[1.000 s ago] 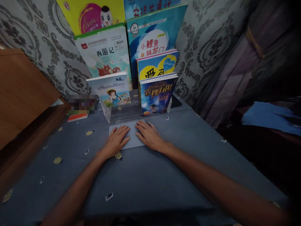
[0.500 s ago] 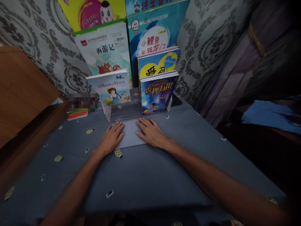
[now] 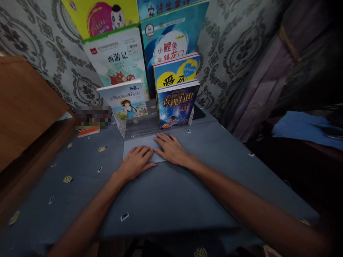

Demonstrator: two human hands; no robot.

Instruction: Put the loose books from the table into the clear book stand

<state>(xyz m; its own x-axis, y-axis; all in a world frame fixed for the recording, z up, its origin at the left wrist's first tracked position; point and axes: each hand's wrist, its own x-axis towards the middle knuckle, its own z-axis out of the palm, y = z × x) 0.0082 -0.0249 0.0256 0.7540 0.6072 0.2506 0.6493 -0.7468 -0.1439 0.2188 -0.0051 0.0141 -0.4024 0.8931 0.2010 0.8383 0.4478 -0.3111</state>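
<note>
A thin grey sheet or pad (image 3: 134,145) lies flat on the blue-grey tablecloth (image 3: 166,200), just in front of a clear acrylic book stand (image 3: 139,126). My left hand (image 3: 136,163) rests palm down on the sheet's near part, fingers slightly curled and together. My right hand (image 3: 171,149) lies flat on the sheet's right edge with fingers spread. The two hands almost touch. Neither hand holds anything. In the stand, a dark blue book (image 3: 175,105) stands at the front right and a pale book with a girl on it (image 3: 124,100) at the front left.
Taller children's books (image 3: 118,59) rise in tiers behind, against patterned wallpaper. A blurred-out object and an orange-edged item (image 3: 88,132) lie at the left back. A wooden panel (image 3: 24,103) stands left. Dark curtain (image 3: 268,71) and blue cloth (image 3: 302,128) sit to the right.
My left hand has slid back toward me and to the right on the sheet, closing up to my right hand. The right hand has barely moved.
</note>
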